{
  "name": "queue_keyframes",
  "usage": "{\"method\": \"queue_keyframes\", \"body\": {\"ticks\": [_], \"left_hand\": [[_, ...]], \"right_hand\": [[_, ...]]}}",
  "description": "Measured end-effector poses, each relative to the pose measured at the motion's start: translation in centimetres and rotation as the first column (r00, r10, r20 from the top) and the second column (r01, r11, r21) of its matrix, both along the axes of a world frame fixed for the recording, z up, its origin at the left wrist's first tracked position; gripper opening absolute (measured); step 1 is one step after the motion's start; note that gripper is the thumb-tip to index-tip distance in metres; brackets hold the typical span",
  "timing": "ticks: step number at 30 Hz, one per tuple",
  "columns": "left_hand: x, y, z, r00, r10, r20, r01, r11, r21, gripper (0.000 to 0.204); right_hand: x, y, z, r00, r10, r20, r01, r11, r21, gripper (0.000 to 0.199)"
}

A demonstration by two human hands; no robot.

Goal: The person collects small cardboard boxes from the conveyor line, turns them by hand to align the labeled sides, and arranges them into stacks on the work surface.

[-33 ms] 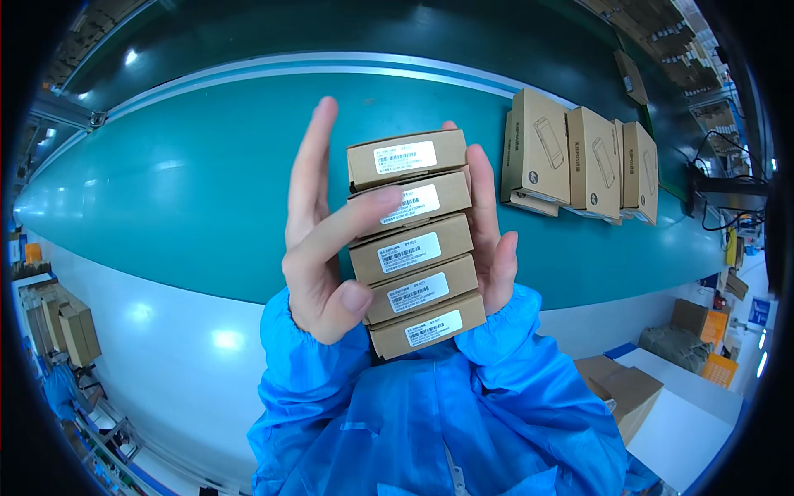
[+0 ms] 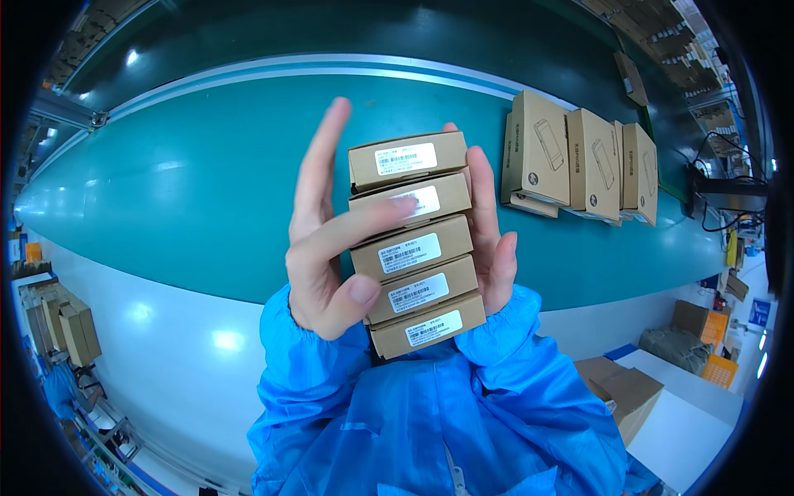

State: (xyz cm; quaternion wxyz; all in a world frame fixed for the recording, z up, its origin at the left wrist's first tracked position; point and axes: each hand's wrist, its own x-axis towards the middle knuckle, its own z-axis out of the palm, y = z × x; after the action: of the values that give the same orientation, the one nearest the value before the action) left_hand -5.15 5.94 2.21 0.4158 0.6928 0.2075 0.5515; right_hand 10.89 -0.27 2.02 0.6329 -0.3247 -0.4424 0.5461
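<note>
A stack of several slim brown cardboard boxes (image 2: 423, 282) stands up in front of my chest, each end bearing a white printed label. My right hand (image 2: 493, 248) grips the stack along its right side, fingers partly hidden behind it. In front of the stack's left edge is my left hand (image 2: 327, 248), its fingers apart. One finger reaches across the label (image 2: 426, 198) of the second box from the top; whether it touches is unclear. Another finger points up past the stack, and the thumb lies in front of the lower boxes.
On the green table (image 2: 207, 182), brown boxes with a handheld-device drawing (image 2: 536, 149) stand in a row at the right. A dark stand with cables (image 2: 728, 190) is at the far right. An open carton (image 2: 620, 388) sits lower right. At the left edge, a person in blue (image 2: 62, 388) is partly visible.
My left hand has shifted slightly right, its reaching finger sliding further along the second box's label. The stack and my right hand are almost unmoved.
</note>
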Motion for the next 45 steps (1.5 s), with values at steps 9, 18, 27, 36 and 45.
{"method": "queue_keyframes", "body": {"ticks": [9, 18, 27, 36, 45], "left_hand": [[1.0, 0.2, -1.1, 0.994, -0.093, 0.051, 0.096, 0.993, -0.065, 0.043], [1.5, -0.6, -1.4, 0.984, -0.006, 0.176, 0.029, 0.991, -0.131, 0.041], [1.6, -0.8, -1.5, 0.986, 0.001, 0.168, 0.017, 0.994, -0.105, 0.038], [1.9, -0.8, -1.6, 0.986, -0.006, 0.169, 0.023, 0.995, -0.097, 0.037], [2.0, -1.0, -1.4, 0.983, -0.015, 0.184, 0.030, 0.996, -0.080, 0.034]], "right_hand": [[4.2, -5.5, 1.4, 0.476, -0.541, 0.694, 0.105, 0.818, 0.565, 0.067], [3.5, -8.6, 3.5, 0.309, -0.517, 0.798, -0.185, 0.791, 0.583, 0.031], [18.0, -15.3, 10.8, 0.287, -0.655, 0.699, 0.051, 0.739, 0.672, 0.034], [27.5, -10.2, 14.4, 0.164, -0.754, 0.636, 0.559, 0.602, 0.570, 0.041], [31.4, -6.8, 8.0, -0.361, -0.761, 0.539, 0.184, 0.509, 0.841, 0.052]]}}
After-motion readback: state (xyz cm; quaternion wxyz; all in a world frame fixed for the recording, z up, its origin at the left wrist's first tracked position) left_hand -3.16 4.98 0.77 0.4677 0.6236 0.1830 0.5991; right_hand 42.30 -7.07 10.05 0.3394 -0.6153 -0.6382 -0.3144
